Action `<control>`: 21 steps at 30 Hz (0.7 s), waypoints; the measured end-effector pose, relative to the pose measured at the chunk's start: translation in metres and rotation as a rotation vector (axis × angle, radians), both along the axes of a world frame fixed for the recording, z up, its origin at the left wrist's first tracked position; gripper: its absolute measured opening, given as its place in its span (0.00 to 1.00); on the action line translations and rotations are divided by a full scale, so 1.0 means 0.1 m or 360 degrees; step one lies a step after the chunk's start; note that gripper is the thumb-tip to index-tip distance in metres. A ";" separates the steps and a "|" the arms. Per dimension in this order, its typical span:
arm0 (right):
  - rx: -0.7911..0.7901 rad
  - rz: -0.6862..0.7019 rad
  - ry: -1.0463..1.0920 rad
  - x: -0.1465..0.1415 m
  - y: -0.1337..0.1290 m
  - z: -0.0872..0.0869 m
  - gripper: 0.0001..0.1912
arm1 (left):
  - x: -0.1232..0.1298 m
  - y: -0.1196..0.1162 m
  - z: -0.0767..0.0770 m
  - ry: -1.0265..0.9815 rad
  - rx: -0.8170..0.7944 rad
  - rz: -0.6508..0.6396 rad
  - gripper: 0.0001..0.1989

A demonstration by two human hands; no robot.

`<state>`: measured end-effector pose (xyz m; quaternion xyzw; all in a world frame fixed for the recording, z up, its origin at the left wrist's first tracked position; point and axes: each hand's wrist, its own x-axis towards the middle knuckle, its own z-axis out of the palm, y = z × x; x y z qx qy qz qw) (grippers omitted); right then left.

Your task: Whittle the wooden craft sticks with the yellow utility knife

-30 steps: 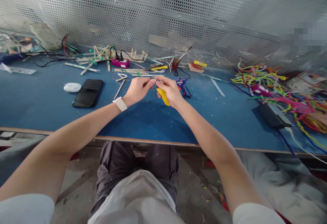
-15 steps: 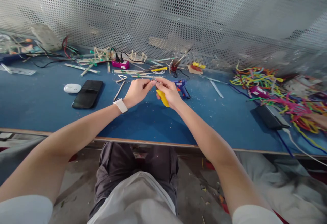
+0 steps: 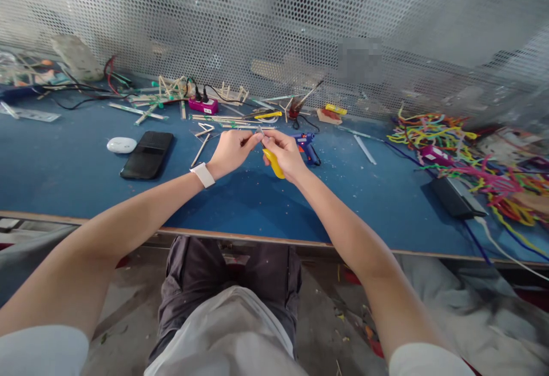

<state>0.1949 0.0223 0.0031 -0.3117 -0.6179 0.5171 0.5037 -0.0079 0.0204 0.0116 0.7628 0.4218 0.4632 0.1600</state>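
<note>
My right hand (image 3: 282, 152) is closed around a yellow utility knife (image 3: 273, 163), its handle slanting down toward me and its short metal blade (image 3: 259, 130) sticking up past the fingers. Close against it, my left hand (image 3: 234, 148) is pinched shut by the blade; what its fingers hold is too small and covered to make out. Both hands are above the blue table (image 3: 253, 204). Just right of my right hand lies a blue glue gun (image 3: 305, 146). A small frame of wooden sticks (image 3: 204, 130) lies left of my left hand.
On the left are a black phone (image 3: 148, 155) and a white mouse-like case (image 3: 122, 145). Behind my hands sit a purple power adapter (image 3: 203, 105), wooden sticks and a yellow cutter (image 3: 268, 115). Colourful pipe cleaners (image 3: 433, 133) and a black box (image 3: 457, 196) fill the right. A perforated metal screen (image 3: 240, 16) backs the table.
Both hands keep nearly the same pose, with the knife blade close to my left fingertips. The view has shifted very slightly.
</note>
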 end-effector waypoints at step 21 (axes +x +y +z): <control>0.0036 0.0122 0.0007 0.03 0.01 0.03 0.32 | -0.04 -0.01 0.01 0.0172 0.0027 -0.0179 0.26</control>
